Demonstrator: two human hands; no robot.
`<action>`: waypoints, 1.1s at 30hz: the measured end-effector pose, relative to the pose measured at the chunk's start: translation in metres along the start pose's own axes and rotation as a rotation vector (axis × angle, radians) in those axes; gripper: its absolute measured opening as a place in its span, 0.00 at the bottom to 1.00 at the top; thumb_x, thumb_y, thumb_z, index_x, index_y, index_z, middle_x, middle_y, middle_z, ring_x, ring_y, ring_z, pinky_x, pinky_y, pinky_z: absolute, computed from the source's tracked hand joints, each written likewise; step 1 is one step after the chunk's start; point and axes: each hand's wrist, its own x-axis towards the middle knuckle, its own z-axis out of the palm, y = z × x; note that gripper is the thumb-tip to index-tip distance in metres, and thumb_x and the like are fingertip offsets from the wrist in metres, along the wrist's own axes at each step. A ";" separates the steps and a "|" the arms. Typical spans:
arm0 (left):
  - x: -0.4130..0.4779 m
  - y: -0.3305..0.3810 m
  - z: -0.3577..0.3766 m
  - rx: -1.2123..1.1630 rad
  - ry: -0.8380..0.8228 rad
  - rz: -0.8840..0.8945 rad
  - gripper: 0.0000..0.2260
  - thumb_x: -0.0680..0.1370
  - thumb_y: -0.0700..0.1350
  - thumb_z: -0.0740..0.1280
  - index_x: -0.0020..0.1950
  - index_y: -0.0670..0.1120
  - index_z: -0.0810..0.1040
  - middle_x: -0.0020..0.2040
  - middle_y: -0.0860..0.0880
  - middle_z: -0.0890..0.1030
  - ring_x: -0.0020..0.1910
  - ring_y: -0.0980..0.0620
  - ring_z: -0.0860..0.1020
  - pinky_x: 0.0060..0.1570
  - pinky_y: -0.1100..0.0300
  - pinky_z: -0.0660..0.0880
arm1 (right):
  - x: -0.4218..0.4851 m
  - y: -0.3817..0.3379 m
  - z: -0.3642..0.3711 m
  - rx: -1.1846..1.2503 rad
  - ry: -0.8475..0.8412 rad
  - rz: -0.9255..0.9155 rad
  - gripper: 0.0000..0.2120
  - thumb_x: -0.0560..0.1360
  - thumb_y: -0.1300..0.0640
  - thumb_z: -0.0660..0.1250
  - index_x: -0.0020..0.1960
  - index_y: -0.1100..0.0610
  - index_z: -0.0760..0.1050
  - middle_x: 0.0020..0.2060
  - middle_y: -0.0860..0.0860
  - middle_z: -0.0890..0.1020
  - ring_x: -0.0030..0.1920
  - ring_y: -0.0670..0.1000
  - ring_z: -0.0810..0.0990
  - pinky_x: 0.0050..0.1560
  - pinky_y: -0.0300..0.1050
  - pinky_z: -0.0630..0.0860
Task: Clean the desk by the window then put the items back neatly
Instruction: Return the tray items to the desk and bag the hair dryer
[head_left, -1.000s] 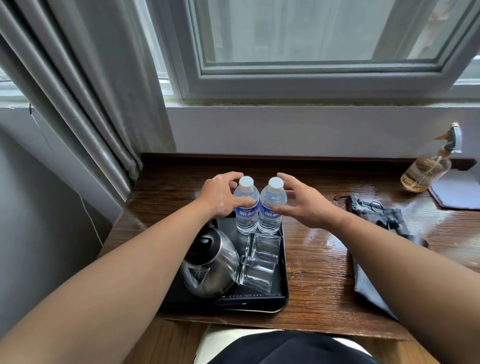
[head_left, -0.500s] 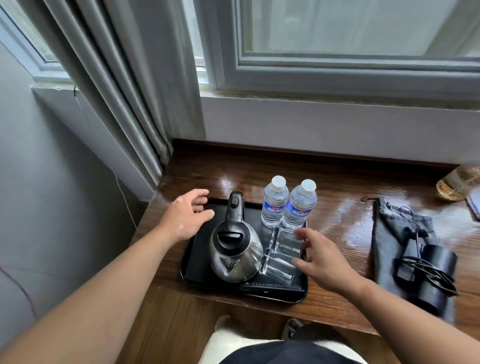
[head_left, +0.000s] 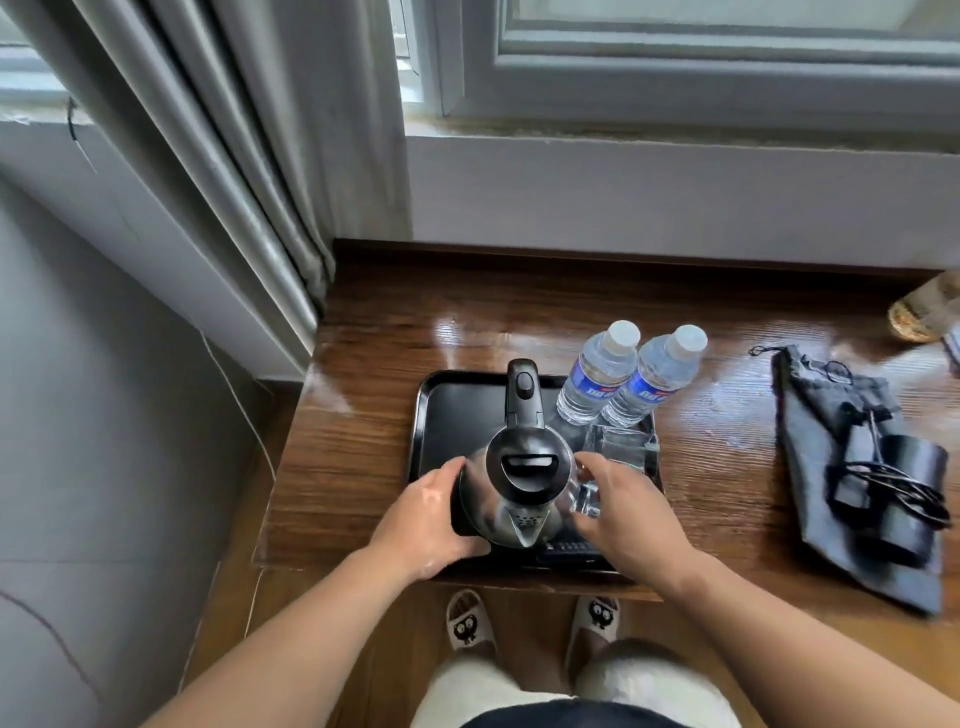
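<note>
A black tray (head_left: 441, 415) sits on the wooden desk (head_left: 363, 441) by the window. On it stand a steel kettle (head_left: 511, 499) with a black lid and handle, two water bottles (head_left: 597, 379) (head_left: 654, 384) at the back right, and two clear glasses (head_left: 618, 441) (head_left: 587, 501) beside the kettle. My left hand (head_left: 426, 519) cups the kettle's left side. My right hand (head_left: 628, 514) is at the kettle's right side, thumb and fingers around the front glass.
A grey pouch (head_left: 810, 431) with a black coiled cable and black device (head_left: 904, 483) lies on the desk's right. A spray bottle (head_left: 924, 312) stands at the far right edge. A grey curtain (head_left: 249, 156) hangs at the left; the wall and window sill run behind.
Both hands left the two bottles and dropped toward me to the kettle's sides. The view tilted down and my slippered feet now show below the desk.
</note>
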 end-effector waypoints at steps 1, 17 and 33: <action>0.001 -0.001 0.003 -0.023 0.017 0.000 0.49 0.60 0.63 0.79 0.77 0.55 0.61 0.70 0.55 0.74 0.68 0.52 0.73 0.66 0.52 0.73 | -0.001 -0.003 0.002 0.012 0.011 0.007 0.18 0.71 0.48 0.72 0.59 0.45 0.72 0.50 0.42 0.82 0.52 0.47 0.79 0.51 0.47 0.78; 0.020 -0.026 -0.041 -0.055 0.109 0.007 0.50 0.60 0.62 0.81 0.78 0.59 0.61 0.70 0.54 0.75 0.69 0.50 0.72 0.67 0.50 0.73 | 0.032 -0.048 0.018 0.035 0.056 0.053 0.21 0.71 0.51 0.74 0.62 0.47 0.72 0.50 0.44 0.83 0.52 0.51 0.77 0.52 0.51 0.77; -0.011 -0.043 0.000 -0.019 0.200 -0.140 0.34 0.67 0.61 0.77 0.70 0.50 0.73 0.58 0.54 0.81 0.56 0.54 0.79 0.58 0.58 0.77 | -0.002 0.008 0.009 0.102 0.064 0.073 0.30 0.74 0.49 0.73 0.74 0.47 0.68 0.60 0.41 0.80 0.54 0.42 0.75 0.60 0.43 0.74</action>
